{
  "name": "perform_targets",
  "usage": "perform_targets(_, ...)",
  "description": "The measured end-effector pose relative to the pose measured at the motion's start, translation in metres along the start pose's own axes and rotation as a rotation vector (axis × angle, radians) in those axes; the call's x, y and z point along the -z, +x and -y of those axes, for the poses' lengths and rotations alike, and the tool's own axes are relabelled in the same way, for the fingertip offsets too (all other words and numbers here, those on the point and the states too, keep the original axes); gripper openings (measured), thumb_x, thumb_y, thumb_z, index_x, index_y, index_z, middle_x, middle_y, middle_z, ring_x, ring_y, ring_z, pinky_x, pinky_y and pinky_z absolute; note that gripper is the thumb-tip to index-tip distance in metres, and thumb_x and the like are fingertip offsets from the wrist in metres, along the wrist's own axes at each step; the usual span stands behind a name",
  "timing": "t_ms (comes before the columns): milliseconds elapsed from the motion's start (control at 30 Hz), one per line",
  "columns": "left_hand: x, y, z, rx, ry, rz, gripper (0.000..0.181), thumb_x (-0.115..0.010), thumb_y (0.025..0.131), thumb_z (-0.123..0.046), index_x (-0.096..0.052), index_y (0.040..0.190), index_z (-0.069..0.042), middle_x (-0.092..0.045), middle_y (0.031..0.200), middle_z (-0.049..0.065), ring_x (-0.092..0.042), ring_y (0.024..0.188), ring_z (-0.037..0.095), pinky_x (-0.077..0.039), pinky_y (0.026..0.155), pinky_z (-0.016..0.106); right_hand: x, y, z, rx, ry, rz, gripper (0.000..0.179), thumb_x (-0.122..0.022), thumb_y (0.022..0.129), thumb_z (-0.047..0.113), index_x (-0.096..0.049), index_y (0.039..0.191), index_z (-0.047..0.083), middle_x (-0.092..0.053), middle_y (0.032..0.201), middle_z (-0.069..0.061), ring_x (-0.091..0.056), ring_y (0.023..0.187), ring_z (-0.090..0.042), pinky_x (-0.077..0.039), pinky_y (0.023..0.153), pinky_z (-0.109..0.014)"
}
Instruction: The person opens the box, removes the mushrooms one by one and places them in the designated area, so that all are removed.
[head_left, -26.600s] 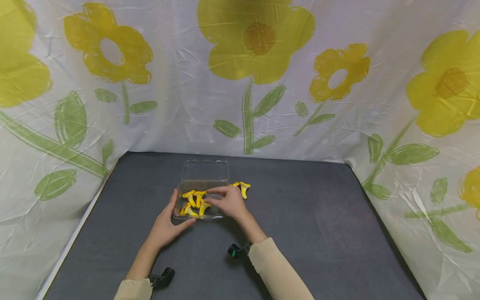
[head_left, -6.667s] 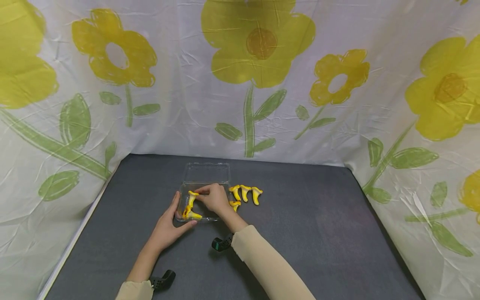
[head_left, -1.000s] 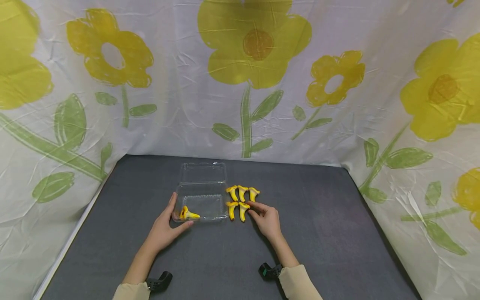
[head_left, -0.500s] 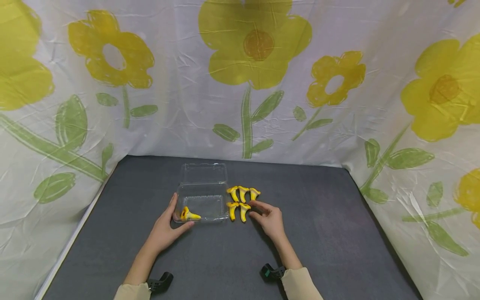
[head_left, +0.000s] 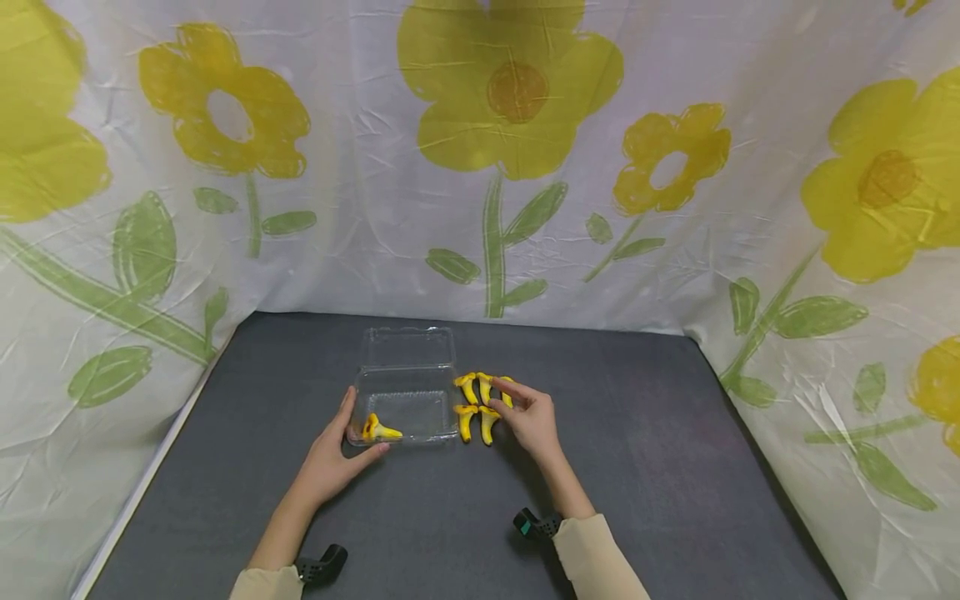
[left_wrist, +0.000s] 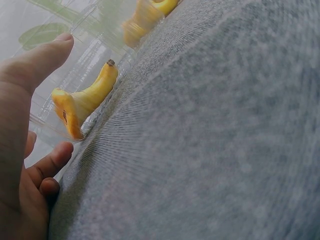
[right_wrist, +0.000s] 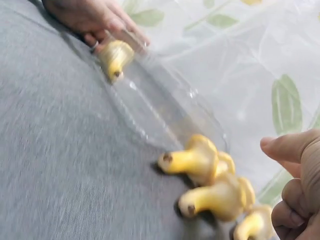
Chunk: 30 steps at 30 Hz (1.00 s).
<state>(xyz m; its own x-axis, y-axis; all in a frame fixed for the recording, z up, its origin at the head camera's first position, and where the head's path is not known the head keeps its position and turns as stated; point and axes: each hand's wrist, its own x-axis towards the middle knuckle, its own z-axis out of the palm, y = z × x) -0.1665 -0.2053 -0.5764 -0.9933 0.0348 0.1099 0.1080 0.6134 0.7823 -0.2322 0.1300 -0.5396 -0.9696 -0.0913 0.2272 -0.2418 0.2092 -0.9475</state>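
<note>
A clear plastic clamshell box [head_left: 423,408] sits with its lid raised at the back. Its front left corner lies between the thumb and spread fingers of my left hand [head_left: 330,454], which rests against the walls. One yellow chanterelle mushroom [head_left: 381,429] lies in that corner, also close to the thumb in the left wrist view. Right of the box, several more chanterelle mushrooms [head_left: 465,423] lie in two rows. Above the right end of the rows hovers my right hand [head_left: 532,421], thumb and index finger extended and apart, holding nothing. It partly hides the far right mushroom [head_left: 507,398].
Dark grey cloth covers the table [head_left: 660,467]. A flower-printed white curtain [head_left: 360,208] encloses the back and sides. The upright lid [head_left: 408,346] stands behind the box. Each wrist carries a black camera mount [head_left: 322,567].
Mushrooms from the box now lie in two rows beside it, one still inside. In the last half second the right hand rises slightly from the near row. The left hand stays put.
</note>
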Motion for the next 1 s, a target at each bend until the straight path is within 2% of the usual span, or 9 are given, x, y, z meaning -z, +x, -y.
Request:
perform_targets(67, 0.000, -0.001, 0.000, -0.001, -0.003, -0.001, 0.117, -0.084, 0.091, -0.046, -0.009, 0.172, -0.008, -0.031, 0.166, 0.019, -0.047, 0.122, 0.033, -0.036, 0.096, 0.052, -0.006, 0.003, 0.004, -0.002, 0.004, 0.015, 0.033, -0.081, 0.093, 0.002, -0.078, 0.126, 0.002, -0.075, 0.127, -0.017, -0.063, 0.069, 0.000, -0.036, 0.049, -0.021)
perform_targets(233, 0.001, -0.002, -0.002, -0.008, -0.020, 0.001, 0.116, -0.084, 0.092, -0.046, -0.009, 0.172, -0.008, -0.031, 0.166, 0.020, -0.048, 0.119, 0.033, -0.037, 0.097, 0.055, -0.022, 0.012, 0.013, 0.011, -0.029, 0.073, 0.033, -0.080, 0.094, 0.004, -0.078, 0.127, 0.003, -0.076, 0.127, -0.014, -0.045, 0.052, 0.000, -0.032, 0.048, -0.020)
perform_targets(300, 0.001, -0.003, -0.001, -0.013, -0.029, 0.004, 0.116, -0.084, 0.092, -0.045, -0.008, 0.172, -0.008, -0.025, 0.171, 0.021, -0.047, 0.125, 0.035, -0.038, 0.105, 0.060, -0.028, 0.015, 0.015, 0.022, -0.043, 0.102, 0.033, -0.080, 0.095, 0.005, -0.078, 0.127, 0.003, -0.076, 0.126, -0.015, -0.029, 0.045, -0.004, -0.030, 0.046, -0.020)
perform_targets(400, 0.000, -0.002, -0.001, -0.023, -0.039, 0.004, 0.116, -0.084, 0.092, -0.044, -0.007, 0.172, -0.007, -0.017, 0.175, 0.022, -0.045, 0.128, 0.035, -0.038, 0.105, 0.061, -0.037, 0.021, 0.019, 0.045, -0.055, 0.143, 0.033, -0.079, 0.095, 0.005, -0.077, 0.128, 0.002, -0.076, 0.126, -0.017, -0.024, 0.043, -0.004, -0.029, 0.045, -0.021)
perform_targets(567, 0.000, -0.002, 0.001, -0.032, -0.024, -0.009, 0.115, -0.084, 0.093, -0.043, -0.008, 0.171, -0.006, -0.026, 0.171, 0.021, -0.050, 0.104, 0.024, -0.036, 0.092, 0.050, -0.054, 0.029, 0.026, 0.074, -0.071, 0.191, 0.033, -0.079, 0.096, 0.007, -0.078, 0.129, 0.007, -0.076, 0.127, -0.015, -0.024, 0.040, -0.004, -0.030, 0.044, -0.021)
perform_targets(667, 0.000, -0.002, -0.001, -0.027, -0.022, -0.005, 0.115, -0.083, 0.093, -0.044, -0.008, 0.171, -0.006, -0.049, 0.149, 0.019, -0.049, 0.093, 0.019, -0.037, 0.091, 0.049, -0.064, 0.032, 0.030, 0.079, -0.072, 0.215, 0.032, -0.078, 0.097, 0.008, -0.078, 0.130, 0.008, -0.076, 0.128, -0.011, -0.025, 0.038, -0.005, -0.032, 0.043, -0.021)
perform_targets(800, 0.000, -0.002, -0.001, -0.022, -0.029, 0.001, 0.116, -0.084, 0.093, -0.043, -0.007, 0.171, -0.006, -0.054, 0.124, 0.016, -0.047, 0.087, 0.016, -0.037, 0.092, 0.049, -0.076, 0.035, 0.033, 0.093, -0.069, 0.253, 0.033, -0.078, 0.098, 0.009, -0.077, 0.130, 0.007, -0.076, 0.127, -0.011, -0.023, 0.038, -0.005, -0.030, 0.043, -0.022)
perform_targets(900, 0.000, -0.001, 0.000, -0.027, -0.031, -0.002, 0.116, -0.084, 0.093, -0.042, -0.008, 0.171, -0.005, -0.056, 0.118, 0.010, -0.047, 0.085, 0.014, -0.037, 0.092, 0.048, -0.083, 0.038, 0.034, 0.100, -0.068, 0.271, 0.033, -0.077, 0.099, 0.009, -0.076, 0.131, 0.006, -0.076, 0.127, -0.011, -0.023, 0.037, -0.004, -0.030, 0.043, -0.022)
perform_targets(1000, 0.000, -0.002, 0.000, -0.031, -0.030, -0.001, 0.116, -0.084, 0.092, -0.041, -0.008, 0.171, -0.005, -0.050, 0.097, 0.003, -0.046, 0.082, 0.012, -0.038, 0.089, 0.044, -0.091, 0.042, 0.036, 0.104, -0.081, 0.286, 0.032, -0.077, 0.098, 0.010, -0.077, 0.130, 0.006, -0.076, 0.127, -0.010, -0.022, 0.038, -0.004, -0.030, 0.043, -0.022)
